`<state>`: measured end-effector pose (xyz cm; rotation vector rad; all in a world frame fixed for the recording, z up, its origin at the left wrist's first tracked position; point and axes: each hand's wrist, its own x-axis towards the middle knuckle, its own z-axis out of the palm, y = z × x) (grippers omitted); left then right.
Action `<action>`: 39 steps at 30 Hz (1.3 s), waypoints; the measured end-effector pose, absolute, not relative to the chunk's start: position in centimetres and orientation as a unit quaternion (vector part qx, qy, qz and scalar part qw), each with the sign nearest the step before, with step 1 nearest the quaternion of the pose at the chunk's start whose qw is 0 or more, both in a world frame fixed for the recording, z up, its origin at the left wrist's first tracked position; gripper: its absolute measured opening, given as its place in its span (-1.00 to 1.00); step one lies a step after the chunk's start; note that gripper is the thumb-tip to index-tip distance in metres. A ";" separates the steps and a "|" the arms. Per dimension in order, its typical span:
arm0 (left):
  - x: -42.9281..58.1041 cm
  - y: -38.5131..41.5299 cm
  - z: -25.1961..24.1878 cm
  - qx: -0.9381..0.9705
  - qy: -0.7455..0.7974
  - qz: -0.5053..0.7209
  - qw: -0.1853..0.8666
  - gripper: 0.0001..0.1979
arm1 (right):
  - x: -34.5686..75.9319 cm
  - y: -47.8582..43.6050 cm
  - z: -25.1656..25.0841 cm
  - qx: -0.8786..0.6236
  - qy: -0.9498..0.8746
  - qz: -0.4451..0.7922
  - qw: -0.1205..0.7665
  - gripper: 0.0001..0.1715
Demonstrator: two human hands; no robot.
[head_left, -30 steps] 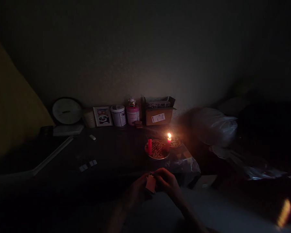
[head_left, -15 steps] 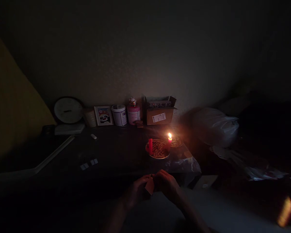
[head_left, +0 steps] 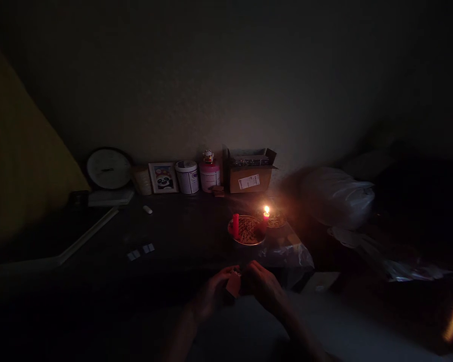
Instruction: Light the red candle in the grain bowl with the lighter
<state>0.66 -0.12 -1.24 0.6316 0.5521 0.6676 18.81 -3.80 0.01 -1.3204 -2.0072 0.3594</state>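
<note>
The room is dark, lit by one burning red candle (head_left: 266, 219) standing at the right side of a round plate (head_left: 246, 232). A second, unlit red candle (head_left: 235, 225) stands at the plate's left side. Near the front edge of the dark table (head_left: 181, 241), my left hand (head_left: 213, 291) and my right hand (head_left: 264, 286) meet around a small reddish box (head_left: 233, 284). Both hands have their fingers closed on it. What the fingertips do at the top of the box is too dim to make out.
Along the wall stand a round clock (head_left: 108, 169), a framed panda picture (head_left: 163, 177), a white tub (head_left: 187, 176), a pink jar (head_left: 209, 174) and an open cardboard box (head_left: 251, 172). A white plastic bag (head_left: 337, 197) lies to the right. Small white pieces (head_left: 140, 251) lie on the table.
My hands have stayed together around the small box, shifting slightly lower and tilting it. The camera has drifted a little, so the table things sit slightly further right.
</note>
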 end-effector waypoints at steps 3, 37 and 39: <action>0.6 -0.2 -0.6 0.276 0.279 0.314 0.864 -0.68 | 19.1 -3.7 0.1 -0.516 -0.773 0.132 0.345 -0.80; 0.7 0.2 -0.2 0.226 0.189 0.405 0.866 -0.70 | 17.4 -4.7 2.6 -0.496 -0.646 0.327 0.478 -0.62; 0.7 0.4 -0.4 0.212 0.186 0.419 0.863 -0.71 | 16.9 -4.9 2.5 -0.481 -0.673 0.317 0.464 -0.53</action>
